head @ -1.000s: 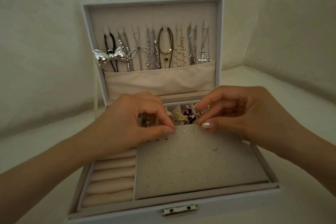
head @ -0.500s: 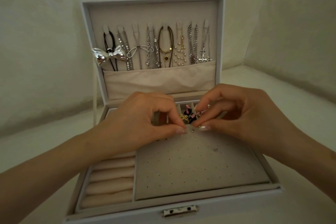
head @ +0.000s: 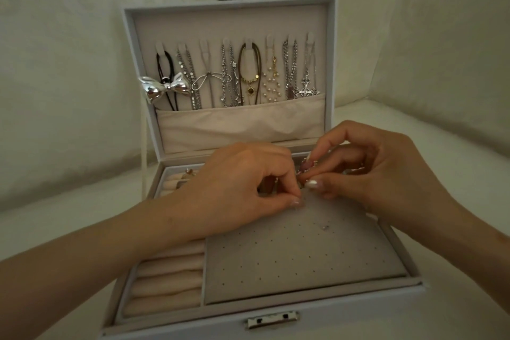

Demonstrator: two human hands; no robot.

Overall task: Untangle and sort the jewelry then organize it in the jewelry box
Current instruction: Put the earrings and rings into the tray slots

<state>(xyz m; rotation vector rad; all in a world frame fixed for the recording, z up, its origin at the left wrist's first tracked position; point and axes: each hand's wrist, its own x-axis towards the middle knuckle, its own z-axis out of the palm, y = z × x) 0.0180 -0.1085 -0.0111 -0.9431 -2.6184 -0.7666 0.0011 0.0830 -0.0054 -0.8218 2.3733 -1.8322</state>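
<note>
Setting: pale cream upholstery (head: 69, 63) with a faint swirl pattern, behind and beneath the box.
Left hand (head: 242, 182): thumb and forefinger closed tip to tip at the far edge of the earring pad (head: 303, 257); whether anything sits between them cannot be told.
Right hand (head: 380, 174): thumb and forefinger pinch a small beaded chain (head: 305, 167), just beside the left fingertips.
Earring pad: grey, perforated, one small stud (head: 325, 227) lying on it.
Ring rolls (head: 168, 284): cream, left of the pad.
Jewelry box (head: 358, 309): white, open, lid upright.
Lid interior: necklaces (head: 229, 77) hung in a row on hooks, ends tucked in a fabric pocket (head: 240, 127); silver bow pendant (head: 162, 88) leftmost, cross pendant (head: 306, 90) rightmost.
Front clasp (head: 271, 321): metal.
</note>
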